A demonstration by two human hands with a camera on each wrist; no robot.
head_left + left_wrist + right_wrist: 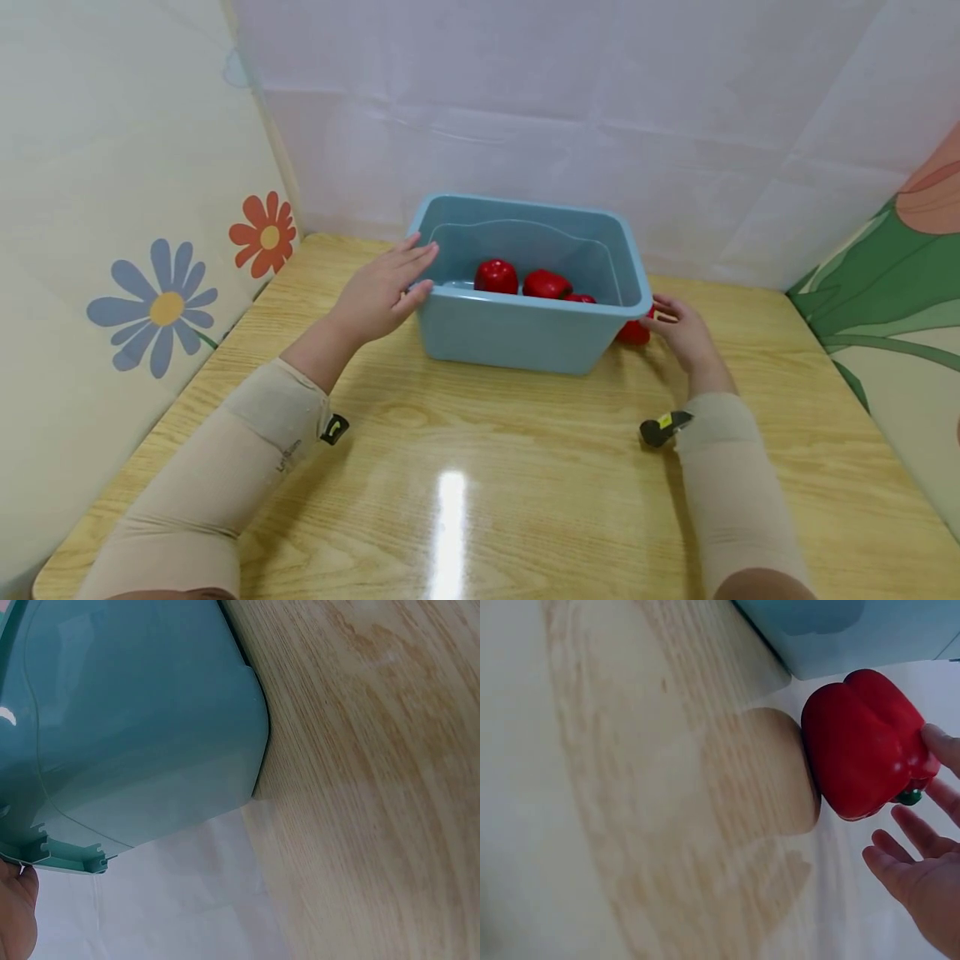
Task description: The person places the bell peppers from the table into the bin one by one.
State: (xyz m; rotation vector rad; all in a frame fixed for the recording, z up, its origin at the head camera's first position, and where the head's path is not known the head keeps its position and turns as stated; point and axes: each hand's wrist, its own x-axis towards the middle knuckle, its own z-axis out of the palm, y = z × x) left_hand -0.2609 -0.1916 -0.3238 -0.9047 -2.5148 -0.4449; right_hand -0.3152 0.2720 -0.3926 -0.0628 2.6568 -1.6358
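Observation:
A light blue plastic bin (517, 333) stands on the wooden table, with several red peppers inside; one red bell pepper (497, 276) is at the left and another (547, 284) beside it. My left hand (378, 292) rests at the bin's left rim, its fingers extended over the edge. In the left wrist view, part of that hand (16, 911) shows below the rim. To the right of the bin sits a red bell pepper (866, 746) with a green stem. My right hand (930, 877) touches its upper part with a fingertip, the other fingers spread and loosely bent.
The wooden table (540, 467) extends in front of the bin. Behind it hangs a white cloth (525, 100). Flower-printed panels (150, 308) stand at both sides. Dark straps (665, 427) hang from the sleeves at both wrists.

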